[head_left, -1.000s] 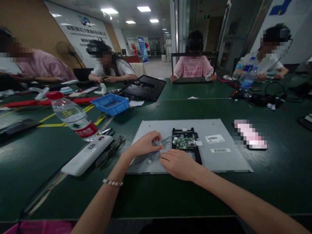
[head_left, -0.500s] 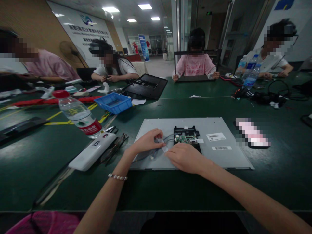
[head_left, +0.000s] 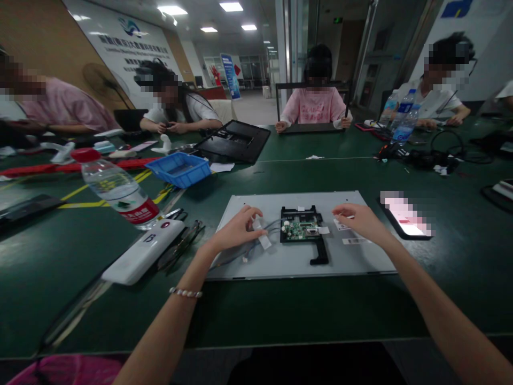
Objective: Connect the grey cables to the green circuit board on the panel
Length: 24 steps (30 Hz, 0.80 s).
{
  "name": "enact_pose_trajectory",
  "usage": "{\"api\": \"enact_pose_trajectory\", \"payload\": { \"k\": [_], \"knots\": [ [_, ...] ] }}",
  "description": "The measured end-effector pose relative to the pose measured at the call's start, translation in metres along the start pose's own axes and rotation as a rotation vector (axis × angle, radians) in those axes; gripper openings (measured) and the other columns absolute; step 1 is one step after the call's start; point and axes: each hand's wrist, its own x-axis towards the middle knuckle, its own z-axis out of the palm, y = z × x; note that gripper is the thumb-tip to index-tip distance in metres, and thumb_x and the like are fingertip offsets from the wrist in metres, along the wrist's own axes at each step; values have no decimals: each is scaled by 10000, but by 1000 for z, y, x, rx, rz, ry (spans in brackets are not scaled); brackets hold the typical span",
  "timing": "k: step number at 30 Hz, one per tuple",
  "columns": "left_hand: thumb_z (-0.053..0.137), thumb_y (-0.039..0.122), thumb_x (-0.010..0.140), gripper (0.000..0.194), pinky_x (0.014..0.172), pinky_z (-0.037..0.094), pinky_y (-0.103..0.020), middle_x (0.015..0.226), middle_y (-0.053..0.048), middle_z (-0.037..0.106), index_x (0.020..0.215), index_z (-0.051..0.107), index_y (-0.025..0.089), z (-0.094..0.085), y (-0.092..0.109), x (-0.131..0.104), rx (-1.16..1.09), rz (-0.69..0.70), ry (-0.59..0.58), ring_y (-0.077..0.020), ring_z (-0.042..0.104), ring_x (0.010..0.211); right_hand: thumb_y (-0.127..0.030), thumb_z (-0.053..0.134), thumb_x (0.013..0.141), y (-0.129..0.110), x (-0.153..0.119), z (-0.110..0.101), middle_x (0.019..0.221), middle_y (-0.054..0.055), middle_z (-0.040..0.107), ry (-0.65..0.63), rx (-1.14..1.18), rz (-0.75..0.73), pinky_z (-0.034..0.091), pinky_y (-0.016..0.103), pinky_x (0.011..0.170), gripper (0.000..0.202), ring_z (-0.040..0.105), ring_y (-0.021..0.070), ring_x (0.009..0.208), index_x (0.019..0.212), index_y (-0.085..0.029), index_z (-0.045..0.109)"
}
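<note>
Tape (head_left: 263, 241) by the cables (head_left: 273, 224) on the panel (head_left: 280, 267)! Left hand (head_left: 236, 230): fingers apart, thumb at the tape; right hand (head_left: 360, 222): can't tell. A careless tug could pull the cables loose.

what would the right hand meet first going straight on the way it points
Probably the black bracket around the green circuit board, though how high the right hand sits above the panel is unclear.

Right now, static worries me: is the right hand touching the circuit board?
Apart: the head view shows grey panel between right hand and circuit board.
</note>
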Motion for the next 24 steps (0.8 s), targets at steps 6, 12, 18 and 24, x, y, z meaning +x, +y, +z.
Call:
{"api": "enact_pose_trajectory", "payload": {
  "k": [6, 12, 18, 24],
  "knots": [
    [465, 475, 879, 403, 733, 434, -290, 979, -45, 519, 1155, 512, 186, 0, -2, 1, 20, -38, 42, -148, 499, 751, -328, 559, 829, -11, -6, 8, 977, 79, 704, -122, 29, 25, 522, 339, 746, 263, 655, 193, 830, 1019, -186, 673],
    [463, 421, 886, 325, 648, 396, -246, 773, 6, 529, 1104, 543, 195, 1, -5, 0, 5, -57, -23, -135, 509, 680, -372, 575, 817, -12, -9, 19, 847, 63, 695, -162, 23, 17, 502, 314, 652, 305, 635, 183, 735, 1034, -183, 675],
    [421, 339, 905, 243, 665, 404, -246, 818, -3, 592, 977, 599, 190, 1, -13, 2, -14, -24, 22, -132, 526, 706, -281, 565, 794, -9, -7, 21, 772, 38, 687, -131, 53, 63, 471, 277, 633, 233, 618, 163, 689, 963, -190, 698],
    [377, 297, 921, 287, 782, 445, -298, 1022, -51, 628, 1049, 613, 194, 1, -29, 5, 44, 1, 131, -178, 573, 908, -236, 551, 764, 1, -5, 5, 789, 45, 703, 32, -71, 139, 456, 290, 659, 215, 632, 177, 713, 904, -192, 708]
  ]
}}
